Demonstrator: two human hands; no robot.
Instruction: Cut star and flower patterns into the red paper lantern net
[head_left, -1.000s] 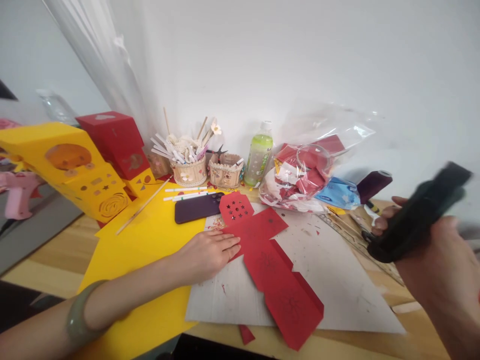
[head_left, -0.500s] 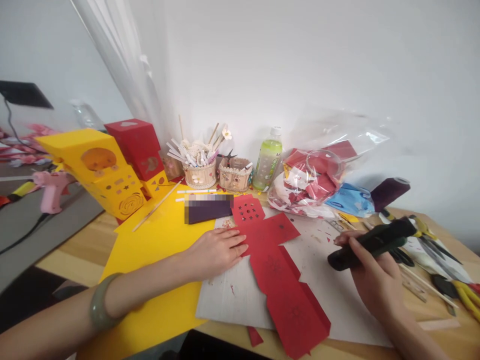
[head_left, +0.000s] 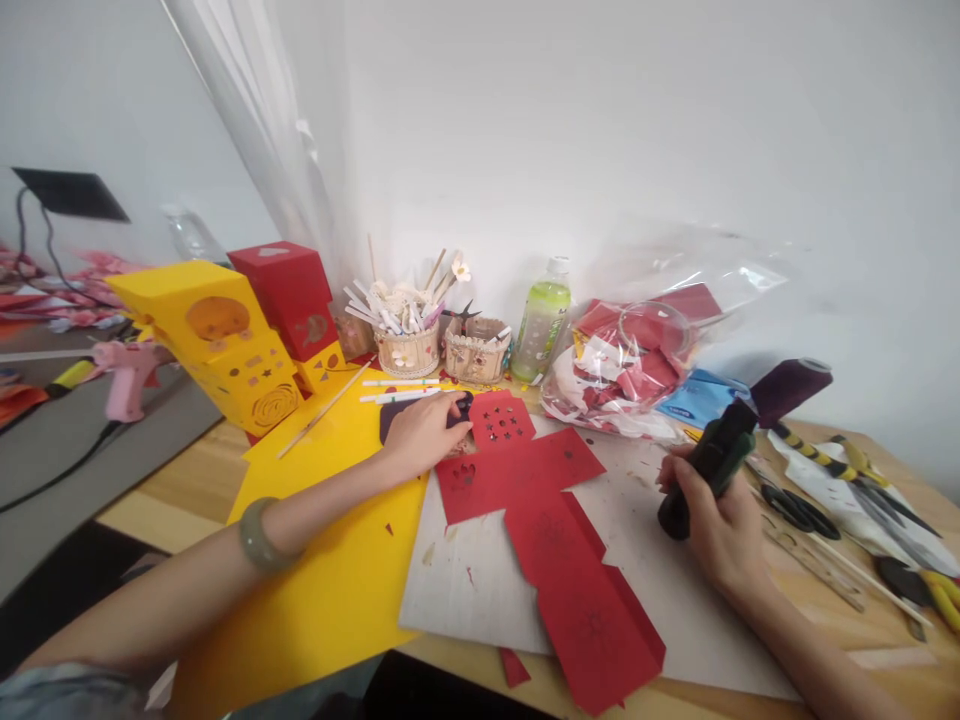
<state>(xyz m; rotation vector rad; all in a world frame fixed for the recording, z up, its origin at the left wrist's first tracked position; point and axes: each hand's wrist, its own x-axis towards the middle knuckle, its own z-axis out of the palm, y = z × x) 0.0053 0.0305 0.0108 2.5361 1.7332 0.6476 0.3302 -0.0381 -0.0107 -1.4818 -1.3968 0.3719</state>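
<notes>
Fingers curled, my left hand [head_left: 427, 435] grips a flat dark purple case [head_left: 395, 415] behind the red cut-out; the hand hides most of it. The red card cut-out [head_left: 551, 540], with folded flaps, star and flower holes and drawn flower outlines, lies across the grey-white board [head_left: 457, 590]. My right hand [head_left: 716, 525] is closed around a chunky black and dark-green hand tool [head_left: 712, 465], raised over the right side of the board. The kind of tool is not clear.
Yellow card [head_left: 322, 590] lies under my left forearm. Yellow [head_left: 217, 340] and red [head_left: 289, 295] boxes stand left. Behind are decorated pots [head_left: 409, 352], a green drink bottle [head_left: 541, 320] and a scrap-filled plastic bag [head_left: 622, 365]. Scissors [head_left: 799, 510] lie right; a pink glue gun [head_left: 126, 380] lies left.
My left hand has moved from the red cut-out back and left onto the dark purple case. The tool in my right hand has turned more upright.
</notes>
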